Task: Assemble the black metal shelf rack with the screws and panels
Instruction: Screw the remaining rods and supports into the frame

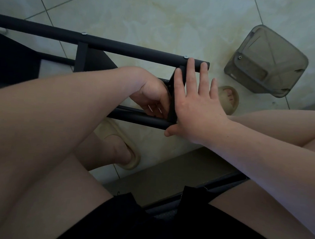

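**Head view.** The black shelf rack [120, 47] lies sideways over the tiled floor [159, 18], in front of the person's knees. It consists of two round tubes joined by flat crosspieces, with a silver screw head [186, 56] near the upper tube's end. The right hand [194, 103], flat with fingers spread, presses on the end crosspiece [172, 113], fingertips on the upper tube. The left hand [152, 97] curls against the crosspiece's inner face; whether it pinches anything cannot be told.

a home is suggested by pale glossy floor tiles [159, 18], a house slipper [228, 100] worn just beside the right hand [196, 105], and a plastic bin [267, 59] lying beyond it.
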